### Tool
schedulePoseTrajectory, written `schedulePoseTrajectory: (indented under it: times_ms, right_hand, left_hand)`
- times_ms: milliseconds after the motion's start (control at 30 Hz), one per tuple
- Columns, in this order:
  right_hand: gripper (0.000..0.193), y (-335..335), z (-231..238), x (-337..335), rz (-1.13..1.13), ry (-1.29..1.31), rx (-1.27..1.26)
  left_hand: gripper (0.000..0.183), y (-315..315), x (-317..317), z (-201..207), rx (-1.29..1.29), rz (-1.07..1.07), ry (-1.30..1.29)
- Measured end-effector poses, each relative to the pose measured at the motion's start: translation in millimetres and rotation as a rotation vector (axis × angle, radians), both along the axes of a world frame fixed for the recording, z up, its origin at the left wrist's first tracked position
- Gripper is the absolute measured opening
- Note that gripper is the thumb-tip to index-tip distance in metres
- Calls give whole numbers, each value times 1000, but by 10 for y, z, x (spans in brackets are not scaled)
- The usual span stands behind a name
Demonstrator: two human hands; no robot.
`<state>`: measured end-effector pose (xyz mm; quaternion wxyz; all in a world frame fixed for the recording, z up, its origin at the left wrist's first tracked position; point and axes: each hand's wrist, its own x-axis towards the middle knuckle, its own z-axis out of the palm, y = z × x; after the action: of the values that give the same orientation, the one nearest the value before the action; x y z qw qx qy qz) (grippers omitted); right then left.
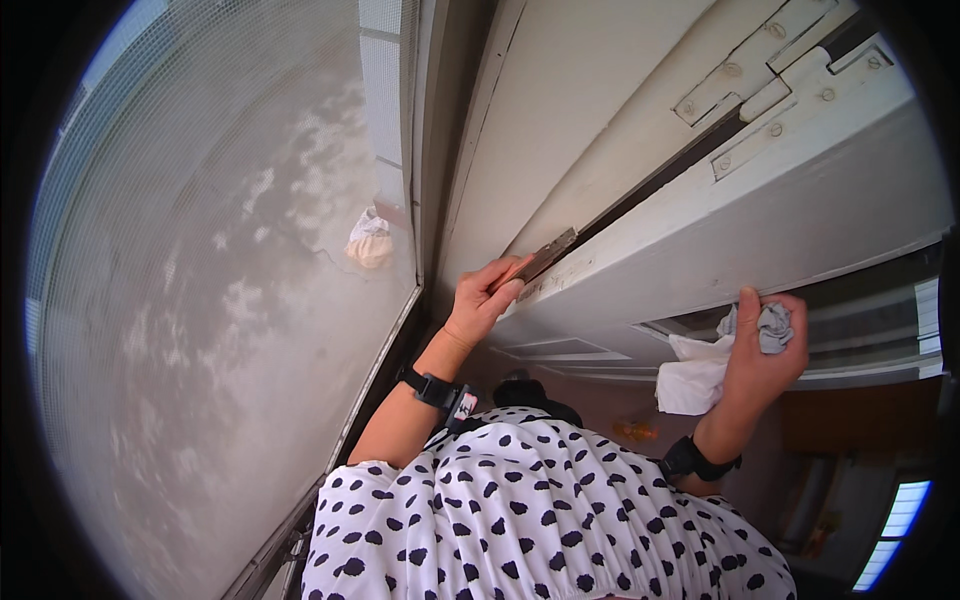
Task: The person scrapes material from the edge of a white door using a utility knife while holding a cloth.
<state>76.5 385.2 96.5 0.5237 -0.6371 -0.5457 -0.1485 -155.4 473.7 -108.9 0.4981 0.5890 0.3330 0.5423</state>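
Note:
My left hand (483, 303) is closed round a flat, dark brown tool (550, 255) with an orange-brown part in the grip; whether it is a brush or a scraper I cannot tell. Its tip lies at the gap between the pale door (690, 225) and the cream door frame (590, 140). Farther right, my right hand (765, 345) grips a crumpled cloth (775, 328). Grey folds show between the fingers, and a white part (692, 385) hangs beside the wrist. The thumb of that hand is against or close to the door's face.
Metal hinges (745, 105) with screws join door and frame at the upper right. On the left stands a mesh screen (230, 300) in a dark-edged frame (385, 335). Beyond it, a white and peach bundle (370, 240) lies on the sunlit ground.

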Motion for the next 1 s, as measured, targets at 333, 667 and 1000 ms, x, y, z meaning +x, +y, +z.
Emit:
schedulePoseTrajectory:
  times_ms: [333, 667, 1000]
  right_hand:
    - [25, -16, -82, -130, -9, -46, -20]
    - [24, -91, -119, -75, -6, -20, -21]
    - [26, -121, -124, -183, 3, 4, -32]
  left_hand:
    - [32, -87, -234, -191, -68, 69, 14]
    - [32, -182, -218, -195, -26, 73, 84]
    - [32, -241, -300, -224, 13, 103, 71]
